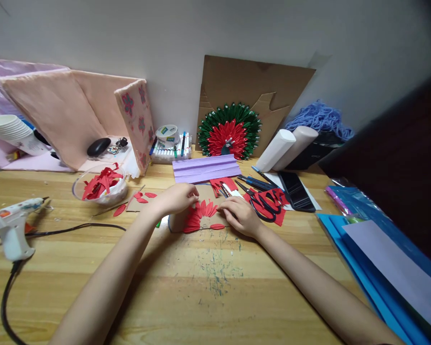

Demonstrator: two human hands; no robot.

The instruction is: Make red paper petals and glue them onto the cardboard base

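Note:
A piece of brown cardboard [178, 221] lies on the table, with red crepe-paper petals [204, 209] fanned in an arc on it. One red petal [217, 226] lies at the lower right of the arc. My left hand [177, 199] is over the cardboard's left part, its fingers bent together. From the right, my right hand [241, 215] reaches the petals' edge with curled fingers. Whatever either hand pinches is hidden or too small to name. Several loose red petals [119, 210] lie left of my left hand.
A hot glue gun [16, 225] stands left with its cable; a bowl [79, 184] holds red strips. Black scissors [267, 211] lie on red scraps right, beside a phone [296, 191]. Behind are purple paper [206, 168] and a finished red-green peacock [251, 122]. Blue sheets [362, 268] lie far right.

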